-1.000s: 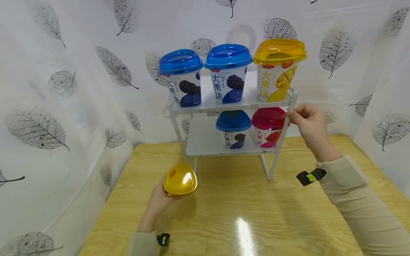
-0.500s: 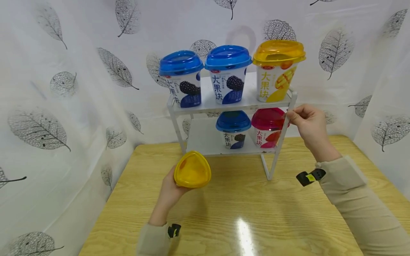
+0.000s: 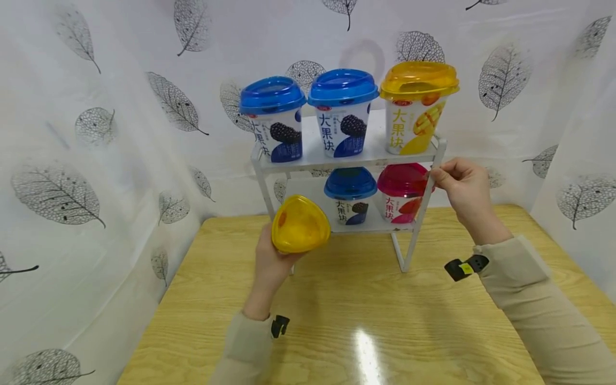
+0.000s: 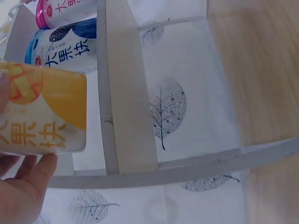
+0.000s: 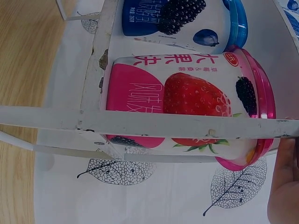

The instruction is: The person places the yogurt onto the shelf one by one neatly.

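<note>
My left hand [image 3: 268, 262] grips a yogurt cup [image 3: 300, 224] with a yellow lid, in front of the lower shelf's left end. In the left wrist view its mango-printed side [image 4: 51, 109] shows, beside the rack's edge, the fingers around it. My right hand [image 3: 466, 190] pinches the right upright of the white two-tier rack [image 3: 346, 162]. On the lower shelf stand a blue-lidded blackberry cup [image 3: 350, 183] and, to its right, a pink-lidded strawberry cup [image 3: 401, 181], which the right wrist view shows behind the upright.
Along the upper shelf stand two blue-lidded cups [image 3: 284, 133] [image 3: 343, 125] and a yellow-lidded cup [image 3: 411, 128] at the right. The rack rests on a wooden table [image 3: 385, 321]. A leaf-patterned white sheet [image 3: 130, 160] hangs behind and at the sides.
My left hand has carried the yellow-lidded cup up and to the right, from near the rack's left leg to the lower shelf's front. The right hand has stayed on the upright.
</note>
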### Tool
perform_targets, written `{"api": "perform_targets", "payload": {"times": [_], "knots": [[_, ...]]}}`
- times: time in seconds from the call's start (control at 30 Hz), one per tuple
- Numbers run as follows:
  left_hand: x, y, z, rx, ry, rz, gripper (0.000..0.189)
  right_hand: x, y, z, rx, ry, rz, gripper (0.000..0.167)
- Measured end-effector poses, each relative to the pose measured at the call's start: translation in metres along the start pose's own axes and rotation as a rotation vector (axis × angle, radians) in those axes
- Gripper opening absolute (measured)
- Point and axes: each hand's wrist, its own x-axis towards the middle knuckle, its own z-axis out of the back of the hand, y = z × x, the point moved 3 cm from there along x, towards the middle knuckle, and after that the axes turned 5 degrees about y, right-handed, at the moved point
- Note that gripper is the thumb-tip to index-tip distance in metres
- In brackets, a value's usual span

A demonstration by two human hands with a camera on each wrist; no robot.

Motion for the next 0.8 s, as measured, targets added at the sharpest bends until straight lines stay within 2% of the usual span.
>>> {"api": "perform_targets", "payload": {"times": [0.13, 0.2, 0.27, 0.37, 0.53, 0.8], "knots": [[0.007, 0.003, -0.007, -0.095, 0.010, 0.058, 0.062, 0.000, -0.001, 0.000, 0.024, 0.006, 0.008, 0.009], [0.008, 0.012, -0.011, -0.143, 0.018, 0.095, 0.061, -0.001, -0.001, 0.000, 0.034, 0.009, 0.012, 0.009], [0.009, 0.021, -0.014, -0.143, 0.011, 0.129, 0.058, -0.001, -0.001, 0.000, 0.038, 0.013, 0.020, 0.009], [0.009, 0.033, -0.016, -0.024, -0.005, 0.164, 0.053, -0.001, -0.001, -0.001, 0.024, 0.012, 0.028, 0.009], [0.013, 0.033, -0.016, 0.259, -0.027, 0.137, 0.051, 0.000, -0.001, -0.001, -0.018, -0.003, 0.033, 0.009], [0.020, 0.030, -0.017, 0.524, -0.023, 0.197, 0.049, 0.000, 0.000, -0.002, -0.022, -0.002, 0.030, 0.009]]}}
